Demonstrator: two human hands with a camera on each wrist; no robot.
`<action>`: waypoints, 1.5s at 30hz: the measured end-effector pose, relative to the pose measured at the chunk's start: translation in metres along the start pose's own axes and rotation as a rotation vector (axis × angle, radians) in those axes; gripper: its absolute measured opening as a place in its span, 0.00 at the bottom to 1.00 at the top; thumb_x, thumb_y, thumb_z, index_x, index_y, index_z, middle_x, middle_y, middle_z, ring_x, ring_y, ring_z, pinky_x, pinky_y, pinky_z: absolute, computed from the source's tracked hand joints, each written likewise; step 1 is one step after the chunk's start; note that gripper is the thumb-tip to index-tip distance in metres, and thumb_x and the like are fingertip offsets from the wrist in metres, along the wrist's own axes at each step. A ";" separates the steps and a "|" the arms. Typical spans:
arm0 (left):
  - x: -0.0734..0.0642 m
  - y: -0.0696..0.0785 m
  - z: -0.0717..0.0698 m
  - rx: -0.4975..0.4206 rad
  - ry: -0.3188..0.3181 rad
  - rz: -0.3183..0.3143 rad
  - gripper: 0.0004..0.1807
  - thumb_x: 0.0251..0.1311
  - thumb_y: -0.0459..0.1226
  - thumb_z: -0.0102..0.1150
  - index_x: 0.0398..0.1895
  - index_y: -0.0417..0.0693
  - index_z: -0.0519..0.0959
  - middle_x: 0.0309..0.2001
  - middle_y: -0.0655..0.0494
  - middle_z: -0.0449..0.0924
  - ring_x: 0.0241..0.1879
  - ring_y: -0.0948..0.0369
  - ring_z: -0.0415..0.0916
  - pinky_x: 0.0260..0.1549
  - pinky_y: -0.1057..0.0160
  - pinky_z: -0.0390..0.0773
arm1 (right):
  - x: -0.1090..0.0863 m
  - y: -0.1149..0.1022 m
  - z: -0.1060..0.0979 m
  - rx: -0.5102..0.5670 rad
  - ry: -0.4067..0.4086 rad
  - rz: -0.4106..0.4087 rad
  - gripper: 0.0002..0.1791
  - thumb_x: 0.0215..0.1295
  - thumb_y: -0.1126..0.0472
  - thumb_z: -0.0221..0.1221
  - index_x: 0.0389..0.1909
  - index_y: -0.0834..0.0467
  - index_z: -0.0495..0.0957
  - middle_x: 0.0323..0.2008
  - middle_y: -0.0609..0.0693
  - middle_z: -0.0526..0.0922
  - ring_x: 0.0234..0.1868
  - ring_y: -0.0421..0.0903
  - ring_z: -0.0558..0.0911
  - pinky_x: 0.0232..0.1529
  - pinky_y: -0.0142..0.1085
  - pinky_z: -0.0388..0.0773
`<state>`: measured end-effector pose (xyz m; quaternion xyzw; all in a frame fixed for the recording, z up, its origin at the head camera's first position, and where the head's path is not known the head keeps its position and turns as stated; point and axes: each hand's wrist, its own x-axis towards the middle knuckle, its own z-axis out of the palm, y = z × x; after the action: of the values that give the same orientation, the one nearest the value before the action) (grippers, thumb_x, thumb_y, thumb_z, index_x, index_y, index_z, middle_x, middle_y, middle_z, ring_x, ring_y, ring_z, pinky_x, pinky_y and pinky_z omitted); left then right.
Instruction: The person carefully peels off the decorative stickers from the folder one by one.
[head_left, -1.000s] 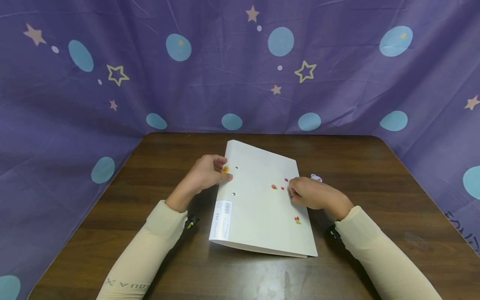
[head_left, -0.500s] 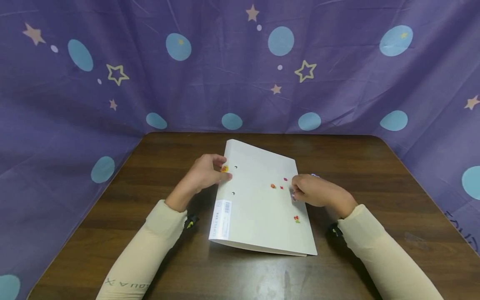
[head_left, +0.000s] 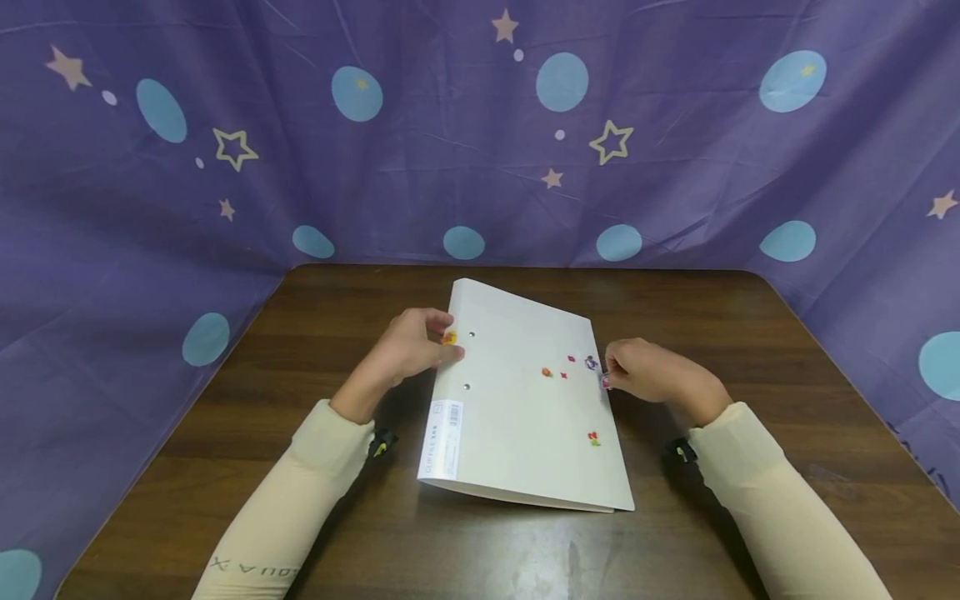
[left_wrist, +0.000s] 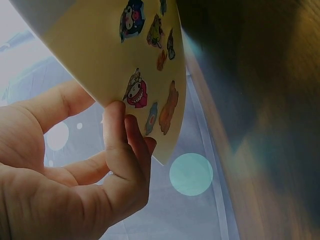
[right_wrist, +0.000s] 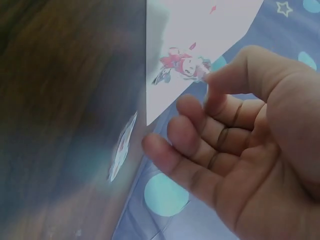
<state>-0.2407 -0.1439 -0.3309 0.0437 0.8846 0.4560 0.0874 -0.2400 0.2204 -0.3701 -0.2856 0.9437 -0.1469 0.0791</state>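
Note:
A white clip file folder [head_left: 517, 433] lies tilted on the table with small stickers on its cover. My left hand [head_left: 408, 346] grips the folder's spine near an orange-yellow sticker [head_left: 449, 337]. In the left wrist view, my left fingers [left_wrist: 116, 125] are at an edge of the folder [left_wrist: 90, 45] that bears several character stickers. My right hand [head_left: 656, 375] pinches a pink and purple character sticker [right_wrist: 187, 67] between thumb and index finger at the folder's right edge; its other fingers are loosely curled. A purple sticker [head_left: 591, 362] shows on the cover just left of that hand.
Small red and orange stickers [head_left: 547, 372] sit on the cover, and a red-green one [head_left: 594, 438] lies lower. Another cut-out sticker [right_wrist: 122, 147] lies on the wooden table [head_left: 360, 517]. A purple patterned curtain [head_left: 420, 167] hangs behind the table.
My right hand has moved right, from over the cover to its right edge, uncovering the purple sticker and the sticker in its fingers. The left hand and folder have stayed nearly still.

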 end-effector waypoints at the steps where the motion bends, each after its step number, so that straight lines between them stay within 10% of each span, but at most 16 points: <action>1: 0.000 0.000 0.000 0.001 0.000 -0.001 0.31 0.56 0.32 0.74 0.64 0.38 0.75 0.55 0.41 0.74 0.45 0.49 0.79 0.38 0.58 0.86 | 0.000 0.002 0.000 0.000 -0.011 0.024 0.08 0.68 0.67 0.63 0.30 0.58 0.75 0.24 0.47 0.72 0.26 0.42 0.70 0.28 0.34 0.70; 13: 0.000 0.001 0.000 -0.005 0.002 0.003 0.31 0.56 0.32 0.74 0.64 0.37 0.75 0.55 0.41 0.75 0.44 0.49 0.80 0.38 0.58 0.86 | 0.000 0.017 -0.001 -0.060 -0.059 0.213 0.07 0.69 0.68 0.60 0.30 0.59 0.77 0.25 0.49 0.76 0.25 0.45 0.73 0.27 0.37 0.72; 45: 0.000 0.000 -0.001 0.004 0.002 0.007 0.31 0.56 0.33 0.74 0.64 0.37 0.75 0.56 0.41 0.75 0.44 0.49 0.80 0.40 0.57 0.86 | 0.017 0.022 0.007 -0.052 0.123 0.113 0.04 0.68 0.66 0.63 0.39 0.63 0.83 0.33 0.52 0.82 0.36 0.50 0.78 0.41 0.49 0.80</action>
<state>-0.2409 -0.1451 -0.3301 0.0467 0.8855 0.4544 0.0847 -0.2634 0.2269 -0.3844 -0.2244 0.9649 -0.1348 0.0218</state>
